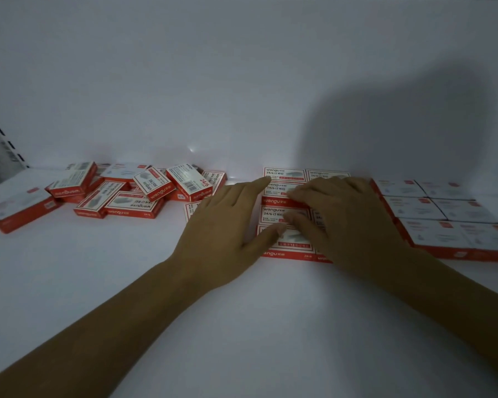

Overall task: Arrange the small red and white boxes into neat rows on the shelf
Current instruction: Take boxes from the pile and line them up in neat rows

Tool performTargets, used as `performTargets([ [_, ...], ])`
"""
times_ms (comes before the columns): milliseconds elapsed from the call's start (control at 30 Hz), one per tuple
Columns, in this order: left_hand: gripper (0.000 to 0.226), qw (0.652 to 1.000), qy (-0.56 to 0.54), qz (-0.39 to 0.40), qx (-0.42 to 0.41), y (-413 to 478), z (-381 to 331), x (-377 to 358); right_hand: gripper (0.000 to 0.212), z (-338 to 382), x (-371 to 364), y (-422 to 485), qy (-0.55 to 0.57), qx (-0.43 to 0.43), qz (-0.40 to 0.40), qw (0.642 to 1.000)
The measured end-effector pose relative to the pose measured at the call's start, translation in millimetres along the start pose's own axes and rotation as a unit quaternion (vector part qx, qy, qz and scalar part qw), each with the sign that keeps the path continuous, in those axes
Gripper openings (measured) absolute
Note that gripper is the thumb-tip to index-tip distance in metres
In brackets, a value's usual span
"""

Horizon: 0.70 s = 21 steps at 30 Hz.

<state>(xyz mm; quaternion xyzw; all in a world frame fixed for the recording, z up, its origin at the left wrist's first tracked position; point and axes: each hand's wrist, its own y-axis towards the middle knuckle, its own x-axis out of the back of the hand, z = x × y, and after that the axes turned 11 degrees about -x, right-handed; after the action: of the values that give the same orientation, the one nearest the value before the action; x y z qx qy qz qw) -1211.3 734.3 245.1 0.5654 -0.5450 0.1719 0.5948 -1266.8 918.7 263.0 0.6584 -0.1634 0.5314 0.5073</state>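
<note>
Plainly, red-white boxes [283, 175], "wengu" brand, "24/6" print

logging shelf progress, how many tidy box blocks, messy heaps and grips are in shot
tidy blocks: 2, middle block, right block
jumbled heap: 1
grips: 2, left grip, right grip
total: 5

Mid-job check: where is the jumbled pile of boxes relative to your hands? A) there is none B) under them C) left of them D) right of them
C: the jumbled pile lies left of the left hand; both it and the right hand rest on the middle block, already in rows.
</note>
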Motion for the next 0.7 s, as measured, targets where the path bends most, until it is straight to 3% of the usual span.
performTargets([
  [200, 0.073, 1.0, 0.004, 0.007, -0.008, 1, 0, -2, 0.049, 8, 7, 7, 0.002, -0.02, 0.053, 0.998],
  [367, 0.072, 1.0, 0.004, 0.006, -0.009, 1, -1, 0, 0.033, 10, 9, 12, 0.01, -0.027, 0.063, 0.998],
  [567, 0.063, 0.999, -0.019, -0.039, -0.002, 2, -8, 5, 0.024, 25, 36, 36, -0.031, -0.096, 0.182, 0.978],
  [633, 0.061, 0.997, -0.032, -0.061, 0.018, 2, -11, 10, 0.027, 34, 40, 37, -0.08, -0.086, 0.167, 0.979],
  [700, 0.059, 0.997, -0.031, -0.058, 0.029, 2, -10, 19, 0.025, 46, 42, 30, -0.113, -0.057, 0.095, 0.987],
])
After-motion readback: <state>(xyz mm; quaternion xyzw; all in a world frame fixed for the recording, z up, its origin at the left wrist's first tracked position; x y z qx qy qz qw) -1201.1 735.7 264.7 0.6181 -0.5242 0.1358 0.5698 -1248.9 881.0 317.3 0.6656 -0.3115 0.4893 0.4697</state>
